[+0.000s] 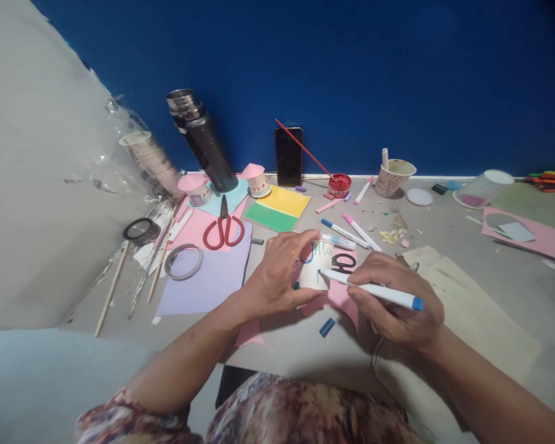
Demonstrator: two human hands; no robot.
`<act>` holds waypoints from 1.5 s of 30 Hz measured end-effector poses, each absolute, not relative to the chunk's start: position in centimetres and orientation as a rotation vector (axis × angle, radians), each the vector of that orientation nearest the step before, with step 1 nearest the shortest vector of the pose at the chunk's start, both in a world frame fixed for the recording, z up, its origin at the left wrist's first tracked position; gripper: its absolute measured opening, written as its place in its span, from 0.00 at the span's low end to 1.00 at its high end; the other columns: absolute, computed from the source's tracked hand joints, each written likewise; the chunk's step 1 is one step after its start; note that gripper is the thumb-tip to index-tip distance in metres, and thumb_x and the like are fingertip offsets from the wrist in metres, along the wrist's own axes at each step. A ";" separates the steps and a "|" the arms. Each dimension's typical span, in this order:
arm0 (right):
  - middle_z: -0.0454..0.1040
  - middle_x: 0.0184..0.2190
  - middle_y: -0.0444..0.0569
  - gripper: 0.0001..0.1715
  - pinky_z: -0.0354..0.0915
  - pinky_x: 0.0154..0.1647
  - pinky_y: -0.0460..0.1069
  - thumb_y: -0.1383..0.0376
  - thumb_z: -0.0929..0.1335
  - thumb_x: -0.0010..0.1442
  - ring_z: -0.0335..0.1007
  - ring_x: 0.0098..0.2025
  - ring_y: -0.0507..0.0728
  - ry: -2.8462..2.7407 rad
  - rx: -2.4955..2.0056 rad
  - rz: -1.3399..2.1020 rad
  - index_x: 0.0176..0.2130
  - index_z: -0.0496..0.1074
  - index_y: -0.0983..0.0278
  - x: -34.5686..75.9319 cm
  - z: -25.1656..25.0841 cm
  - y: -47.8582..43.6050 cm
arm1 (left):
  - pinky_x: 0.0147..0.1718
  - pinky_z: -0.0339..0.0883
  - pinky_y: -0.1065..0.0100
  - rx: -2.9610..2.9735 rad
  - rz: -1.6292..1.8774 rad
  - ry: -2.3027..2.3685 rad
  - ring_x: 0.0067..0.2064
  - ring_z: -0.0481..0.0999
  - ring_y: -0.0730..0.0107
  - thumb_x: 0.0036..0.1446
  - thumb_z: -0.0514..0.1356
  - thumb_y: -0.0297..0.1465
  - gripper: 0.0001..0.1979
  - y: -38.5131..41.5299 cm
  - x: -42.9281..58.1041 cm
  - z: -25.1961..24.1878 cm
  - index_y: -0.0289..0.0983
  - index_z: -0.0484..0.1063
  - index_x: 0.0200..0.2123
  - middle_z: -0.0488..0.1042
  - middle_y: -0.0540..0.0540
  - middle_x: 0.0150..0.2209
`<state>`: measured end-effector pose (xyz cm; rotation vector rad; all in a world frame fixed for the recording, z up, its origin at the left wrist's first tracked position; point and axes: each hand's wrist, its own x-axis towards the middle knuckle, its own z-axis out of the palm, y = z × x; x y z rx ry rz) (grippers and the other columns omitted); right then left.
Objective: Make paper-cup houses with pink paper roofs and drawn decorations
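Note:
My left hand (277, 271) is closed around a white paper cup (311, 276), thumb below and fingers above. Blue and green pen marks run along the cup's upper part, and a short blue line shows lower down. In my right hand (398, 302) is a white felt-tip pen (388, 295) with a blue end, its tip at the cup's side by that line. A loose dark blue pen cap (327, 327) lies just below the cup. Pink paper (345, 302) and black-handled scissors (345, 263) lie behind, partly hidden by the cup and my right hand.
Red-handled scissors (223, 228), a tape roll (184, 262) and lilac paper (208, 283) lie left. Two pink-roofed paper cups (258, 182), a black flask (208, 142), a phone (289, 154) and a red paint jar (339, 185) stand at the back. A cloth (472, 308) lies right.

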<state>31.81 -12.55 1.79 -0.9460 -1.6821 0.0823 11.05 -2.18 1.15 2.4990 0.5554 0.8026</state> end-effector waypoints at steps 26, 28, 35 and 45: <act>0.79 0.27 0.48 0.10 0.68 0.28 0.52 0.76 0.71 0.58 0.73 0.26 0.56 -1.633 -0.952 0.072 0.39 0.77 0.63 32.2 2.4 -12.7 | 0.62 0.65 0.49 2.432 0.885 0.535 0.64 0.73 0.47 0.56 0.72 0.37 0.43 -1.9 10.6 1.1 0.44 0.58 0.70 0.72 0.37 0.65; 0.79 0.27 0.48 0.10 0.68 0.28 0.52 0.76 0.71 0.59 0.73 0.26 0.56 -1.626 -0.954 0.073 0.39 0.77 0.63 32.2 2.3 -12.7 | 0.63 0.65 0.49 2.422 0.882 0.546 0.65 0.72 0.46 0.55 0.73 0.37 0.43 -2.0 10.5 1.2 0.44 0.58 0.70 0.72 0.36 0.65; 0.79 0.26 0.46 0.10 0.68 0.28 0.52 0.75 0.71 0.59 0.73 0.25 0.56 -1.615 -0.967 0.080 0.40 0.77 0.61 32.2 2.3 -12.8 | 0.64 0.65 0.47 2.403 0.861 0.586 0.65 0.72 0.46 0.56 0.72 0.39 0.42 -2.0 10.4 1.1 0.43 0.59 0.70 0.72 0.36 0.65; 0.77 0.24 0.45 0.08 0.67 0.26 0.50 0.73 0.70 0.61 0.72 0.24 0.55 -1.698 -0.978 0.101 0.37 0.76 0.61 32.1 3.2 -13.1 | 0.64 0.65 0.48 2.403 0.899 0.549 0.65 0.72 0.46 0.55 0.74 0.38 0.44 -1.7 10.3 0.9 0.43 0.58 0.70 0.72 0.36 0.65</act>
